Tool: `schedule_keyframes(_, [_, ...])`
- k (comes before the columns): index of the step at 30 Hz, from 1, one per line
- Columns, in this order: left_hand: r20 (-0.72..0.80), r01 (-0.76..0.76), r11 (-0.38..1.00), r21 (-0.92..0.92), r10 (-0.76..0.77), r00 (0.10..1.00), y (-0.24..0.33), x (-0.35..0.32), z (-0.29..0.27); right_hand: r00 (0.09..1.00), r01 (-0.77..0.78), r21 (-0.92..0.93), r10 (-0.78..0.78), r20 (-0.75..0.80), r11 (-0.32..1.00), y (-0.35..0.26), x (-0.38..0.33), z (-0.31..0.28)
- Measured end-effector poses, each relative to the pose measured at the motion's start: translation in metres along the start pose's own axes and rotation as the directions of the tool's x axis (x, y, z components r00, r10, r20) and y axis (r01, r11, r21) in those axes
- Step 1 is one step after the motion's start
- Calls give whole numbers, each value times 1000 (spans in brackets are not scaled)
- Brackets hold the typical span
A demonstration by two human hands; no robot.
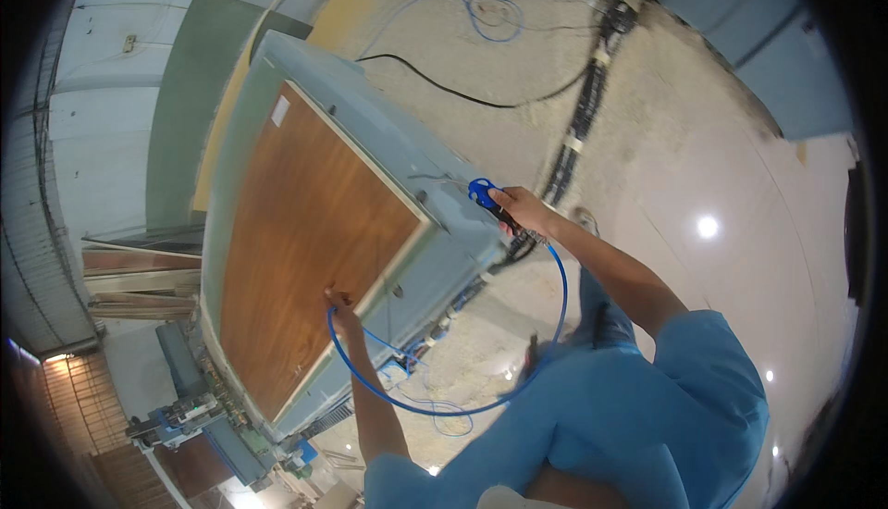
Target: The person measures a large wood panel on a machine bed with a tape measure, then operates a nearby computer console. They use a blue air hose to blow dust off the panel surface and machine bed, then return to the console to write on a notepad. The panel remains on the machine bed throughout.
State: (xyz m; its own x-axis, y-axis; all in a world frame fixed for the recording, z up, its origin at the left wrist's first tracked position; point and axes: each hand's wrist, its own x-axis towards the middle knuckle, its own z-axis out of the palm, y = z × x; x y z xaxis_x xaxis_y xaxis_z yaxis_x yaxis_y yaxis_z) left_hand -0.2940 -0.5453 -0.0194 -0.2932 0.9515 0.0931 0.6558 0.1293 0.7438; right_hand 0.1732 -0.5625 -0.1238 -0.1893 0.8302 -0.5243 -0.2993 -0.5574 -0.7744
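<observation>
The right hand [523,208] is closed around a blue air gun [483,192] held over the grey machine table [388,143], its blue hose [561,296] looping down to the left hand [342,310], whose fingers rest on the wood panel's [305,241] near edge.

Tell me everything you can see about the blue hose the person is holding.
The blue hose is thin, flexible and looks like plastic. It runs from the blue-handled tool in the right hand, sweeps down in a wide loop in front of the person's blue clothing, and curves up to the left hand, which touches it at the edge of the brown wooden panel. It hangs slack, clear of the floor.
</observation>
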Motion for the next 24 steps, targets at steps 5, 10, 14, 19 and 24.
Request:
schedule_keyframes(5, [-25, 35, 999, 6, -35, 999, 17, 125, 124, 998, 50, -20, -49, 51, 999, -79, 167, 23])
schedule_keyframes(10, [-56, 69, 979, 192, -60, 997, 35, 185, 227, 992, 123, -80, -122, 11, 989, -156, 323, 73])
schedule_keyframes(14, [-134, 105, 728, 678, -18, 991, 53, 177, 266, 989, 146, 26, -146, -2, 989, -207, 424, 110])
schedule_keyframes(19, [-114, 151, 726, 671, -100, 988, 63, 178, 262, 988, 153, -33, -153, 8, 988, -262, 544, 164])
schedule_keyframes(24, [-110, 150, 730, 667, -102, 989, 70, 180, 261, 992, 122, 83, -125, 28, 989, -288, 615, 197])
